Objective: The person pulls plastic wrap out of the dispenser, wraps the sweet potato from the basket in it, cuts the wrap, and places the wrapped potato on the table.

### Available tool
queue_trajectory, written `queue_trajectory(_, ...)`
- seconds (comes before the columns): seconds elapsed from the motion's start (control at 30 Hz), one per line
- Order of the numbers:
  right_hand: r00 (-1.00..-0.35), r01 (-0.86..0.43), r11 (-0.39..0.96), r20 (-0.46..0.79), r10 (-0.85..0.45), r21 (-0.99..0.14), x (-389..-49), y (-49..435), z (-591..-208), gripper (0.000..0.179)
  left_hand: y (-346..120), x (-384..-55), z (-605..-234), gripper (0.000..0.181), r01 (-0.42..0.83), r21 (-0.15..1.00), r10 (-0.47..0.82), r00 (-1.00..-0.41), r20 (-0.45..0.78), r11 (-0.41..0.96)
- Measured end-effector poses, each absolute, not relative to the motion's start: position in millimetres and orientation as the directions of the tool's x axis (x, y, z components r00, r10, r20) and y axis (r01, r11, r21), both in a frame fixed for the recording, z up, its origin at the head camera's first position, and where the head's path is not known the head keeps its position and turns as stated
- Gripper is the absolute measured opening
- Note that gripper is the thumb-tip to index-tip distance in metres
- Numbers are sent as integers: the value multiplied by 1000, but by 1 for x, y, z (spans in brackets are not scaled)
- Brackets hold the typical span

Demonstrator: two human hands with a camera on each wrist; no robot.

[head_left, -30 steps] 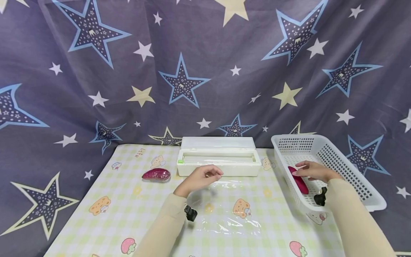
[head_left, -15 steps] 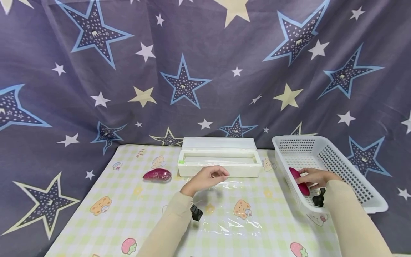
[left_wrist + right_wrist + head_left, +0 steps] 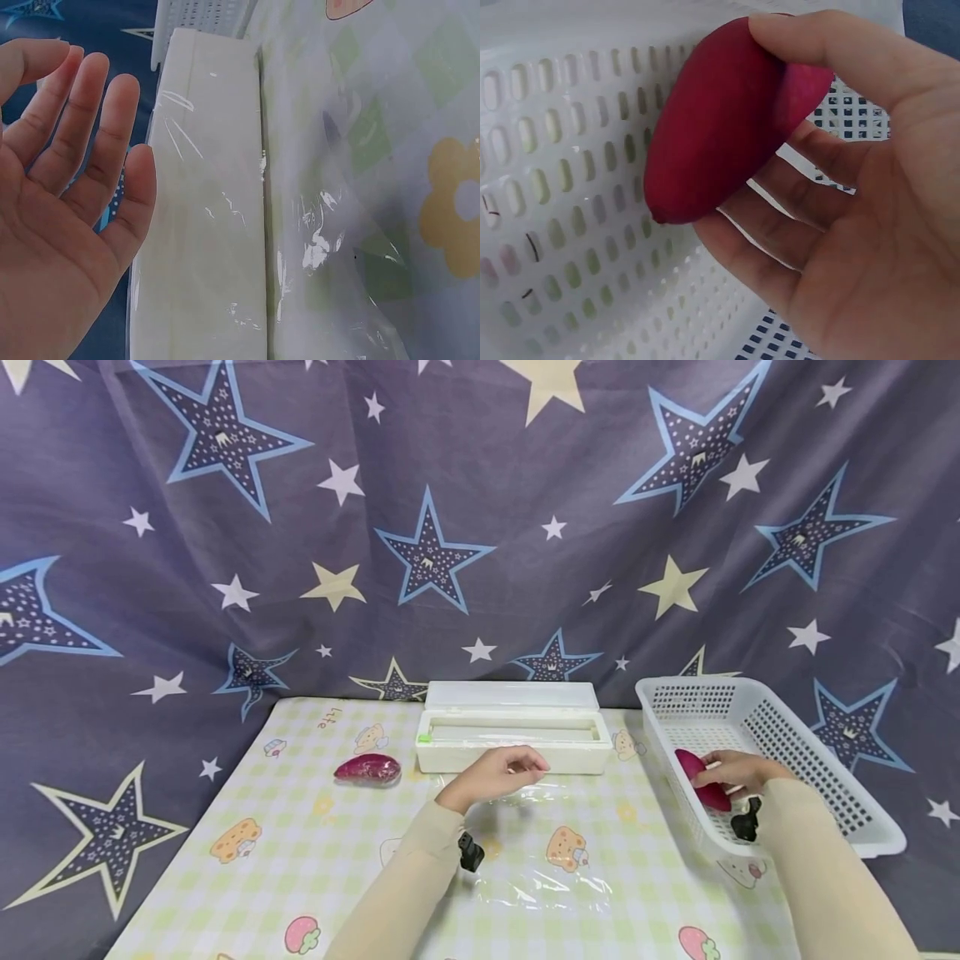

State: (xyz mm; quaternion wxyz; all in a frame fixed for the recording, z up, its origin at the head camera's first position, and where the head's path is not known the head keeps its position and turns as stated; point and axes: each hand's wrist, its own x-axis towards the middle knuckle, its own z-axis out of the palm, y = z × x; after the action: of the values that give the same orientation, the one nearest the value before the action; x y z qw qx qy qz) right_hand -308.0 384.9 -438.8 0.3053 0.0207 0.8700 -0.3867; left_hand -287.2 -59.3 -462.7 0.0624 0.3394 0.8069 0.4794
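Note:
My right hand [image 3: 742,772] reaches into the white slotted basket [image 3: 825,768]. Its thumb and fingers grip a smooth magenta sweet potato [image 3: 712,120], tapered at one end, close to the basket's side wall. My left hand [image 3: 498,775] hovers palm inward with loosely bent fingers and holds nothing; in the left wrist view its fingers stand beside the white cling film box [image 3: 210,210]. From that box a clear sheet of cling film [image 3: 540,893] spreads forward over the tablecloth. A second magenta sweet potato [image 3: 367,768], wrapped in shiny film, lies left of the box.
The cling film box's lid [image 3: 512,695] is raised at the back of the table. A starry curtain [image 3: 300,527] hangs right behind. The checked tablecloth [image 3: 180,893] covers the table, and the basket overhangs its right side.
My right hand has closed its fingers round the sweet potato in the basket and tilted it slightly. My left hand has drifted right along the front of the box.

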Motion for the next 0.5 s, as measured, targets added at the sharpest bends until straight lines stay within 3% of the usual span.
queue_trajectory(0.5, -865, 157, 710, -443, -237, -687, -309, 387, -422, 75, -49, -292, -455, 18, 519, 786, 639, -739, 214, 336)
